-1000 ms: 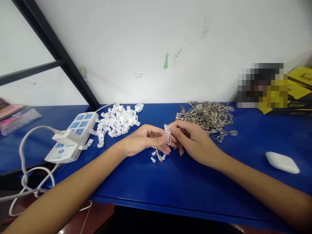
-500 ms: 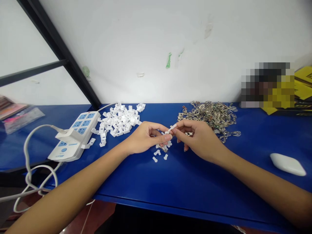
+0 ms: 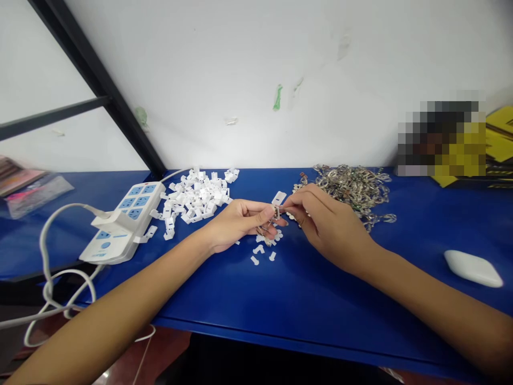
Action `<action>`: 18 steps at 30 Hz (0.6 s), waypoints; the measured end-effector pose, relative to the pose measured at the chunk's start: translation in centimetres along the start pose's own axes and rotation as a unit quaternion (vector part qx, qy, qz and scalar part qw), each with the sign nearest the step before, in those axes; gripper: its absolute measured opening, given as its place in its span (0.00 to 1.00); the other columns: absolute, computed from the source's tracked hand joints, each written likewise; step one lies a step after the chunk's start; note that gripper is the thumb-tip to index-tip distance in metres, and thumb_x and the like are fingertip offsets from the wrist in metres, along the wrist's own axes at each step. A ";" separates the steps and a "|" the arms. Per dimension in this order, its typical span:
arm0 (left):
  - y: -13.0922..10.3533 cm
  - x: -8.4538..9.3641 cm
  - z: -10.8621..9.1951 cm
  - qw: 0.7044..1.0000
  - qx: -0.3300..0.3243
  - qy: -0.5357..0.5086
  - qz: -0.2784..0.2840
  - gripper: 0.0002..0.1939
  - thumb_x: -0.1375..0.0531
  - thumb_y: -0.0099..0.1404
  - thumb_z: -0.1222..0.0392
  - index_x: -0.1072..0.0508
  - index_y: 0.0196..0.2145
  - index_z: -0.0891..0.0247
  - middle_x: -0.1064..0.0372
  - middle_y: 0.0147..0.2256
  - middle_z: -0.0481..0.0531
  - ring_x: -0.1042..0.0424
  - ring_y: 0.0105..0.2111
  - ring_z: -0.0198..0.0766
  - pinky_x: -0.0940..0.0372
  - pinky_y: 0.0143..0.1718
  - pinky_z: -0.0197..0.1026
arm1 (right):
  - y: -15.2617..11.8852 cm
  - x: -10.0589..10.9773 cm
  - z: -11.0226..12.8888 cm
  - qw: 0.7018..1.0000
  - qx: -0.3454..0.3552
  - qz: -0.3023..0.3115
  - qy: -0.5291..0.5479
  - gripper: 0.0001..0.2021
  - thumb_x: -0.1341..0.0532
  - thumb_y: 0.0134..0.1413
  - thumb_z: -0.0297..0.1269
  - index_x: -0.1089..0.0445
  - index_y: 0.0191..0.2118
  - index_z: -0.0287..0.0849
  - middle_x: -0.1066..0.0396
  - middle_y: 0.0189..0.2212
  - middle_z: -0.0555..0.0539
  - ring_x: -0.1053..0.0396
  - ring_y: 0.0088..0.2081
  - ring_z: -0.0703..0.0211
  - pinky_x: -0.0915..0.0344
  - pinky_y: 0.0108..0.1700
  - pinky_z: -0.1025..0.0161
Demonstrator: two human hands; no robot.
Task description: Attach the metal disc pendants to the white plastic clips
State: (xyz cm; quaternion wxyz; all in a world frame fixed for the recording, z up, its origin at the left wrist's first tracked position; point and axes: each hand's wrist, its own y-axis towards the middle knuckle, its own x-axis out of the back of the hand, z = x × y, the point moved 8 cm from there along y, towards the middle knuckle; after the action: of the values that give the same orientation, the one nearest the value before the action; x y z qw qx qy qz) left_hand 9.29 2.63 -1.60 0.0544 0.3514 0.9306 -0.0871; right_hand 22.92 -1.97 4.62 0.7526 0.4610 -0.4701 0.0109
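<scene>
My left hand [image 3: 240, 222] is closed, its thumb and fingers pinching a small white plastic piece [image 3: 279, 198] whose flat end sticks up above the fingertips. A metal keychain part [image 3: 262, 230] also shows among its fingers. From the right, my right hand [image 3: 332, 227] meets it, thumb and forefinger pinched together beside the white piece; what lies between those fingertips is too small to make out. Beneath the hands are several small white cut-out bits [image 3: 259, 249] on the blue table [image 3: 296, 305].
A heap of white plastic pieces [image 3: 200, 195] lies to the left, beside a white power strip [image 3: 124, 224] with a cable. Behind my right hand is a pile of metal keychains [image 3: 348, 187]. A white rounded case [image 3: 473, 268] sits at right, near yellow-and-black boxes [image 3: 500, 139].
The white piece has turned from slanting between both hands to standing above my left fingers. Metal now shows in my left hand. My right hand has risen slightly and rotated, knuckles upward.
</scene>
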 end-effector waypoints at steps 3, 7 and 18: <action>0.0 -0.2 0.2 1.000 0.005 -0.015 0.010 0.18 0.32 0.67 0.48 0.17 0.44 0.66 0.20 0.41 0.59 0.22 0.34 0.35 0.28 0.43 0.42 | 0.0 0.0 0.3 0.999 0.015 0.008 -0.027 0.04 0.43 0.70 0.27 0.32 0.44 0.40 0.26 0.39 0.44 0.26 0.38 0.58 0.36 0.31 0.64; 0.0 -0.2 0.2 1.000 0.006 -0.016 -0.004 0.19 0.32 0.67 0.46 0.18 0.42 0.67 0.22 0.33 0.56 0.23 0.33 0.36 0.29 0.39 0.40 | 0.0 0.3 0.3 0.999 0.018 0.003 -0.048 0.04 0.43 0.69 0.26 0.32 0.45 0.40 0.26 0.40 0.44 0.27 0.37 0.59 0.38 0.29 0.64; 0.0 -0.1 -0.3 1.000 0.010 -0.004 -0.023 0.18 0.32 0.66 0.46 0.19 0.37 0.67 0.22 0.30 0.55 0.23 0.31 0.35 0.31 0.36 0.38 | 0.0 0.1 0.6 0.997 0.028 0.017 -0.073 0.06 0.46 0.71 0.29 0.32 0.43 0.40 0.26 0.37 0.45 0.29 0.32 0.61 0.38 0.29 0.63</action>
State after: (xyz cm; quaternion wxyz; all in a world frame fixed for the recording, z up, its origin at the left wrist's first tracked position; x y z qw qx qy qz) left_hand 9.34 2.62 -1.30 0.0522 0.3302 0.9373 -0.0990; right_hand 22.55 -2.48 4.77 0.7024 0.4735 -0.5314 0.0030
